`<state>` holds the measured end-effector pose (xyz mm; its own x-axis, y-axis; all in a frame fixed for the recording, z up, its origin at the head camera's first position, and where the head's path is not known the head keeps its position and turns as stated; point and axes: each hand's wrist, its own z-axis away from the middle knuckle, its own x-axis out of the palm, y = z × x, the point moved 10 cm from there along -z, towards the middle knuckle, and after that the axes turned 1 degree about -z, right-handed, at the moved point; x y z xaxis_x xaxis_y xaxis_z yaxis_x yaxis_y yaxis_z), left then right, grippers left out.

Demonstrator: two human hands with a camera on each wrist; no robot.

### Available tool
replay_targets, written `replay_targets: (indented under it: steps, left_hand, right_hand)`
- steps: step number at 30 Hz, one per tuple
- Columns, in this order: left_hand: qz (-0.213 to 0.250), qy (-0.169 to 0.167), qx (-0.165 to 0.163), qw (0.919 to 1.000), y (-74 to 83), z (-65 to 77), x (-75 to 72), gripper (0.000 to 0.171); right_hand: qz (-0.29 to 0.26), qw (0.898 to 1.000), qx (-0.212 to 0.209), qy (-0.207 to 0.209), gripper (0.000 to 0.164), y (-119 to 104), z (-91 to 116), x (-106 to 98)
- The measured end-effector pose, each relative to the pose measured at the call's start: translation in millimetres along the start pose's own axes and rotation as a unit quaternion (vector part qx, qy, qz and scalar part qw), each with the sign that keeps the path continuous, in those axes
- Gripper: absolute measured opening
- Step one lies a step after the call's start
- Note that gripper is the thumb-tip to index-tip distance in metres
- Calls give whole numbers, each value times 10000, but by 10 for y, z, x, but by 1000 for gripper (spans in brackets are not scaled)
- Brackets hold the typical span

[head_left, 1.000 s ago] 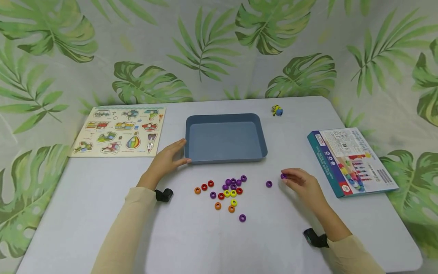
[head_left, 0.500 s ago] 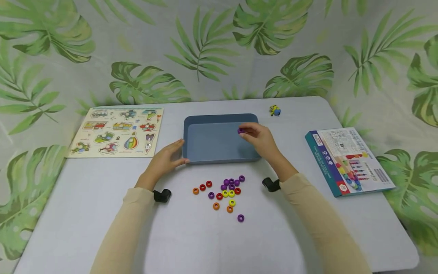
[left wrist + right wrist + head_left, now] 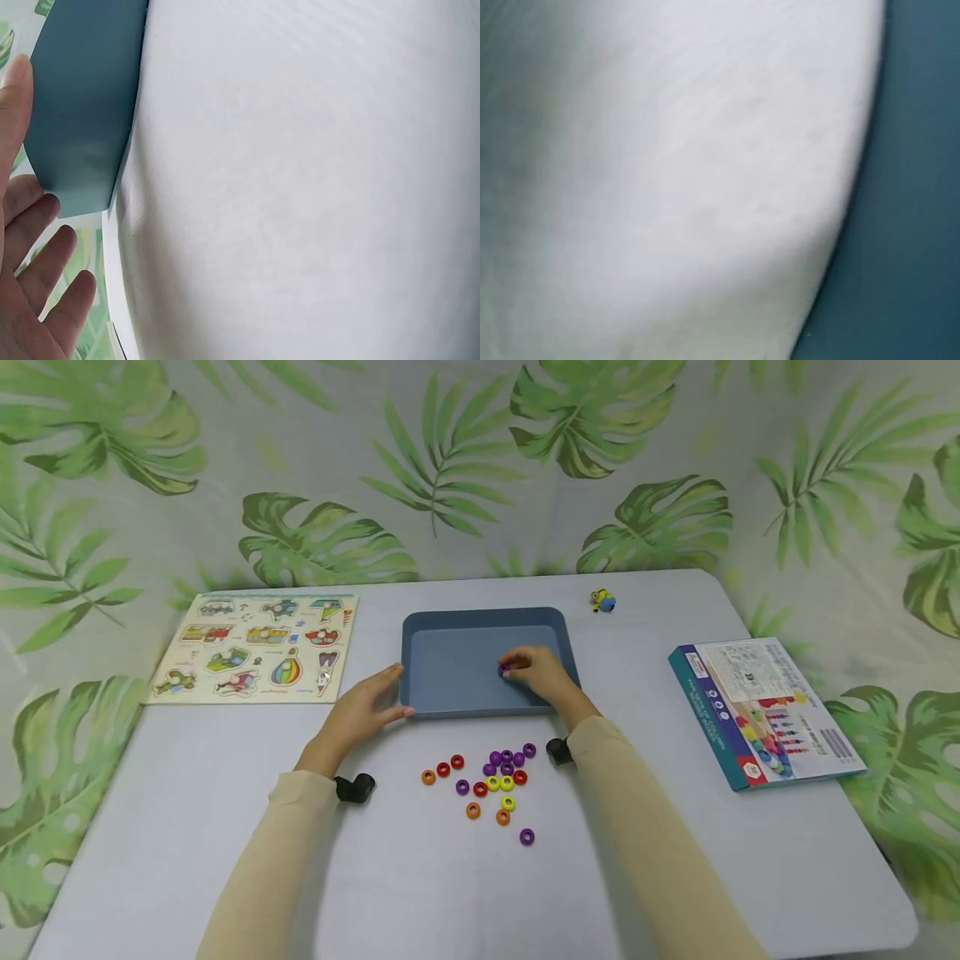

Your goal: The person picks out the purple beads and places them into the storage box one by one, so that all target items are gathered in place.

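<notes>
A blue-grey tray (image 3: 453, 660) lies on the white table. My right hand (image 3: 542, 675) reaches over its right half and pinches a purple bead (image 3: 503, 669) between thumb and fingertips, low over the tray floor. At the tray's left front corner my left hand (image 3: 358, 712) rests with fingers spread, the thumb along the front side. The left wrist view shows the left thumb (image 3: 15, 105) against the tray wall (image 3: 86, 112) and fingertips round the corner. In the right wrist view only cloth and the tray's outer wall (image 3: 900, 225) appear; the right hand is out of sight there.
Loose purple beads (image 3: 496, 757), red beads (image 3: 443, 769), yellow beads (image 3: 507, 803) and orange beads (image 3: 473, 810) lie in front of the tray. A picture puzzle board (image 3: 255, 647) is at left, a toy box (image 3: 765, 714) at right, a small yellow-and-blue figure (image 3: 602, 601) behind.
My right hand has moved left from the table's right side and down over the tray, bead in its fingers. The lone purple bead at right is gone from the table. The left hand stays put.
</notes>
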<state>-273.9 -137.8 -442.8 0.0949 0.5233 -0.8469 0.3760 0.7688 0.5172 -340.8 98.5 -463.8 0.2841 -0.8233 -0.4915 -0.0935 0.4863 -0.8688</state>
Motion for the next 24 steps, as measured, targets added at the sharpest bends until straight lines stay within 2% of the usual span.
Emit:
replay_targets:
  steps: [4,7,9,12,16,19,22,24]
  left_hand:
    - [-3,-25,-76,10000,-22,8,-1,78]
    - [8,-47,-95,9999,-35,3,16,77]
    - [11,-60,-110,9999,-36,0,26,77]
    - [27,-59,-123,9999,-33,1,30,78]
    - [21,-30,-75,10000,-24,-3,26,79]
    - [25,-10,-37,10000,-20,-1,20,78]
    - [24,-5,-47,10000,-26,-3,21,78]
    - [14,4,-59,10000,-30,-8,22,78]
  right_hand:
    - [178,9997,90,-157,22,-21,-3,37]
    - [72,9996,207,-193,26,-26,11,12]
    - [-34,9998,145,-148,30,-99,49,-48]
    - [-397,9988,-268,-117,35,-349,161,-178]
    - [-727,9896,-1231,-131,41,-813,460,-396]
    - [-764,9839,-1609,-115,42,-1066,778,-519]
    - [-692,9828,-1713,-58,42,-1115,1080,-578]
    - [-642,9834,-1698,0,42,-1015,1238,-584]
